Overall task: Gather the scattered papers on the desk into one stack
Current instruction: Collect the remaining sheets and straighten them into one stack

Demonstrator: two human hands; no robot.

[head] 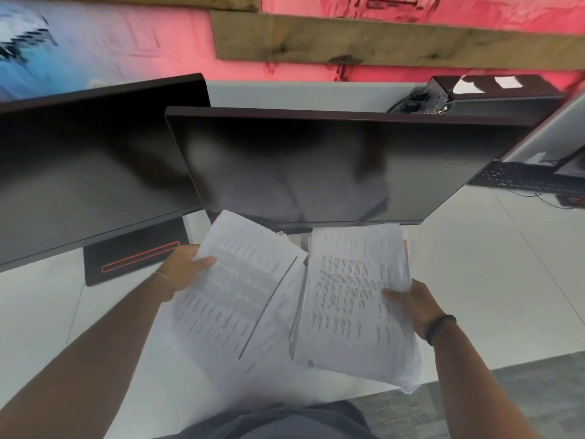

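- White desk [474, 280] carries two dark monitors [300, 166] before a pink wall.
- Left hand [183, 270] pinches one sheaf of papers [240, 289], thumb on top.
- Right hand [414, 308] clasps a second sheaf [351, 299] just beside it, over the desk's near edge.

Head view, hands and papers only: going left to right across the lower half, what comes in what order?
Left hand → left bundle of papers → right bundle of papers → right hand. Each hand grips the outer edge of its own bundle, above the white desk.
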